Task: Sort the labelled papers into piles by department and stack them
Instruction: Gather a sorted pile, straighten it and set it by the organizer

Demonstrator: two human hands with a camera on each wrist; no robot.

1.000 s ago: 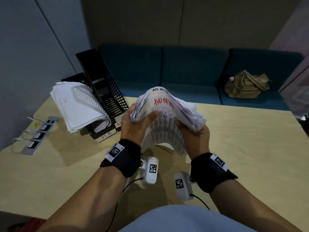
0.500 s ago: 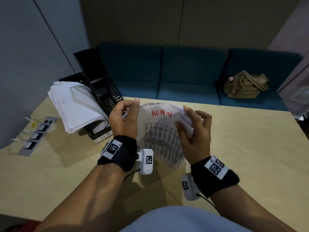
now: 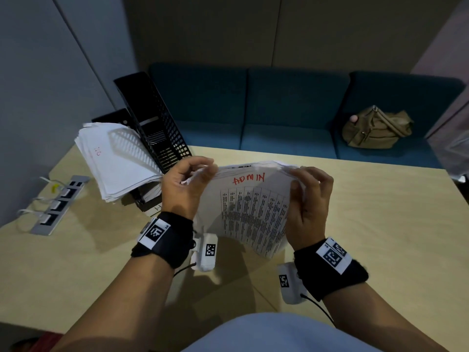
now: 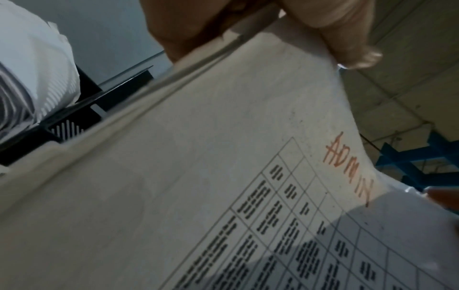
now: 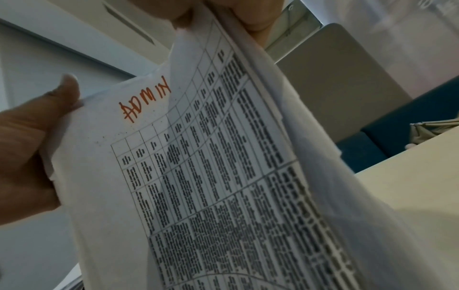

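Both hands hold a stack of printed sheets, the ADMIN papers (image 3: 251, 209), upright above the table in the head view. Red "ADMIN" is handwritten on the top sheet over a printed table. My left hand (image 3: 195, 174) pinches the upper left corner, and my right hand (image 3: 304, 184) grips the right edge with fingers curled round it. In the left wrist view my left hand (image 4: 298, 25) presses its thumb on the ADMIN papers (image 4: 198, 186). Several sheets of the ADMIN papers (image 5: 203, 176) fan apart in the right wrist view under my right hand (image 5: 223, 11).
A black mesh file rack (image 3: 157, 133) stands at the table's far left, holding a drooping pile of white papers (image 3: 114, 163). A power strip (image 3: 58, 204) is set in the wooden table (image 3: 380, 237). Beyond it, a tan bag (image 3: 375, 128) lies on a blue sofa (image 3: 279, 110).
The stack was arched high over both hands. It has come down and flattened out. Both hands have shifted to its upper corners, and the top ADMIN sheet now faces me.
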